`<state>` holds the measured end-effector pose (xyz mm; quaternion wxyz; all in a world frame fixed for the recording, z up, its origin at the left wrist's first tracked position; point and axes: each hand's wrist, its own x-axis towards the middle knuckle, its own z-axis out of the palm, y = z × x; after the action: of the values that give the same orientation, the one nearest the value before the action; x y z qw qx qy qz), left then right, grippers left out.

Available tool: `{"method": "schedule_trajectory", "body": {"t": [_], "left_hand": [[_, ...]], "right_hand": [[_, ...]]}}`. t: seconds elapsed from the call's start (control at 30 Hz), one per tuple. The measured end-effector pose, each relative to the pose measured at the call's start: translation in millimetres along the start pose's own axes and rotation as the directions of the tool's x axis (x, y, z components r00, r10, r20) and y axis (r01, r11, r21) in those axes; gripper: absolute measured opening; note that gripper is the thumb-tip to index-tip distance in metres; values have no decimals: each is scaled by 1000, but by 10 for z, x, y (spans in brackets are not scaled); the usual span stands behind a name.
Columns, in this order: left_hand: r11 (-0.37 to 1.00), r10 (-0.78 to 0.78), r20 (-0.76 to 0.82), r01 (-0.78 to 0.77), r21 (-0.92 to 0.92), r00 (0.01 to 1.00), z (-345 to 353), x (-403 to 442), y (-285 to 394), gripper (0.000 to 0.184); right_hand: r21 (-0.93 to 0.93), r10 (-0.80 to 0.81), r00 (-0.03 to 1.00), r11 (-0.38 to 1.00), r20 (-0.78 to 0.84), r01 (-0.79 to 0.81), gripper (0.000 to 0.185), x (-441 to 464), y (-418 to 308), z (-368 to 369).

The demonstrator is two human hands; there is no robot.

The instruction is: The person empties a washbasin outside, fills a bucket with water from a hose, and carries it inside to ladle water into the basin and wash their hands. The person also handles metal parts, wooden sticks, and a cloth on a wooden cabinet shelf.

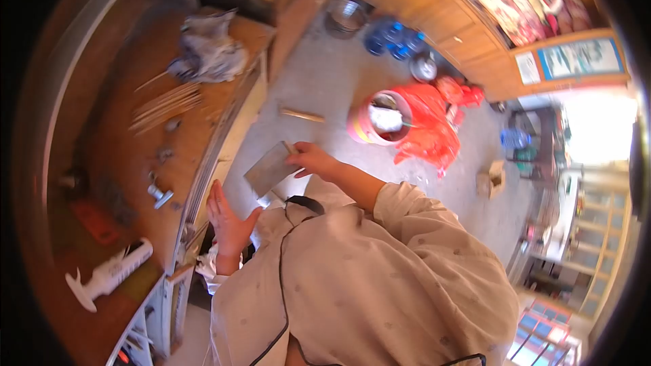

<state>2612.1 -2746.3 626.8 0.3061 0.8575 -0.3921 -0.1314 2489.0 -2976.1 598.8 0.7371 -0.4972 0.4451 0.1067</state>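
My right hand [312, 160] is closed on the near edge of a flat grey rectangular plate [270, 168], which looks like a trowel blade. Any handle on it is hidden by my fingers. The plate is held tilted above the floor, in front of my body. My left hand [232, 222] is open, thumb apart from the fingers and nothing in it. It is raised beside the edge of the wooden cabinet [224, 149]; whether the fingertips touch that edge I cannot tell.
Inside the cabinet lie a crumpled plastic bag [207, 47], thin wooden sticks [166, 107], metal fittings [160, 193] and a white caulking gun [112, 272]. A pink bucket [369, 122], red plastic bags [427, 129], a wooden strip [302, 116] and a cardboard box [491, 179] are on the floor.
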Motion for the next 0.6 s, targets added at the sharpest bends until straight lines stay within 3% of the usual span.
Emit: {"method": "schedule_trajectory", "body": {"t": [0.13, 0.23, 0.3, 0.37, 0.43, 0.47, 0.5, 0.53, 0.57, 0.6], "left_hand": [[998, 27, 114, -33, 55, 993, 415, 255, -16, 64], [997, 39, 184, -49, 55, 982, 591, 476, 231, 50], [995, 67, 197, -81, 63, 978, 734, 601, 396, 48], [995, 53, 194, -68, 71, 980, 871, 704, 580, 46], [996, 2, 147, -14, 83, 989, 942, 753, 798, 43], [999, -3, 138, -1, 35, 990, 929, 754, 908, 42], [1000, -15, 111, 12, 26, 994, 969, 707, 884, 41], [1000, -26, 89, 24, 15, 996, 1003, 627, 851, 40], [998, -60, 77, 60, 3, 995, 950, 566, 883, 38], [992, -122, 27, 121, 27, 992, 925, 469, 874, 36]], "right_hand": [[288, 113, 906, 958, -408, 10, 37, 28, 742, -1255], [458, 185, 725, 866, -664, 199, 28, 57, 1290, -2286], [586, 321, 647, 772, -692, 244, 26, -61, 1206, -2833], [553, 302, 563, 756, -769, 350, 32, 189, 1504, -3527], [769, 320, 758, 533, -569, 352, 39, 326, 1737, -4079], [796, 248, 844, 529, -476, 294, 46, 553, 2021, -4377], [754, -13, 951, 606, -310, 254, 42, 707, 2054, -4499], [716, 316, 795, 669, -518, 200, 29, 520, 1542, -4068], [742, 225, 905, 658, -360, 131, 14, 801, 1709, -4174], [742, 155, 986, 667, -55, -63, 5, 827, 1469, -4020]]}}
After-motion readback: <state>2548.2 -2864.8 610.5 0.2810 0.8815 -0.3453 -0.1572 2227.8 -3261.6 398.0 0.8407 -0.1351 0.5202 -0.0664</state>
